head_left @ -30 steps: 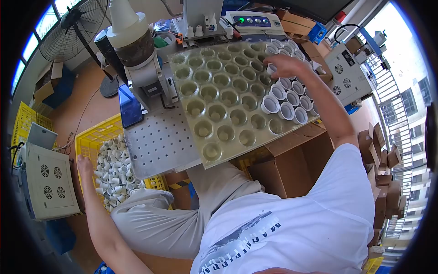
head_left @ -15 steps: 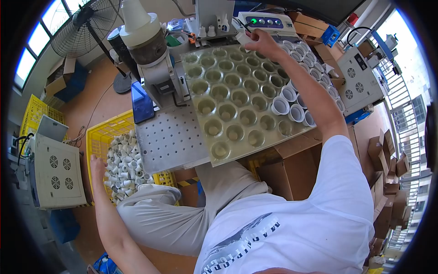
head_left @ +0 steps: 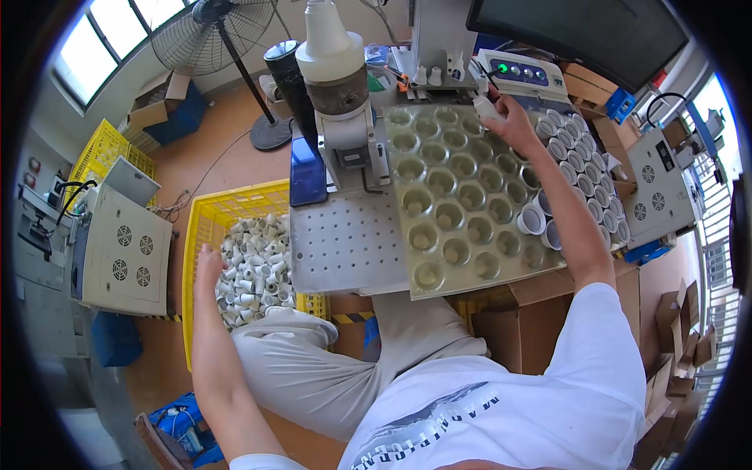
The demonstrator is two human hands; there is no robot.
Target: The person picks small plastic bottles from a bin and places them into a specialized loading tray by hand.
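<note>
My right hand is closed around a small white plastic cup-shaped part, above the far edge of a translucent yellowish tray with rows of round wells. Most of the wells on the tray's left lack white cups. White cups stand in close rows on its right side. My left hand is at the left side of a yellow crate, next to a heap of small white parts. Its fingers look curled together, and whatever they may hold is hidden.
Left of the tray stands a machine on a perforated metal plate, with a blue-screened phone beside it. Behind the tray is a control box with a green light. A monitor and a fan stand farther back.
The whole view has shifted, so the bench appears farther right and lower. My right hand has come slightly nearer with the white part, while my left hand stays by the crate's left side.
</note>
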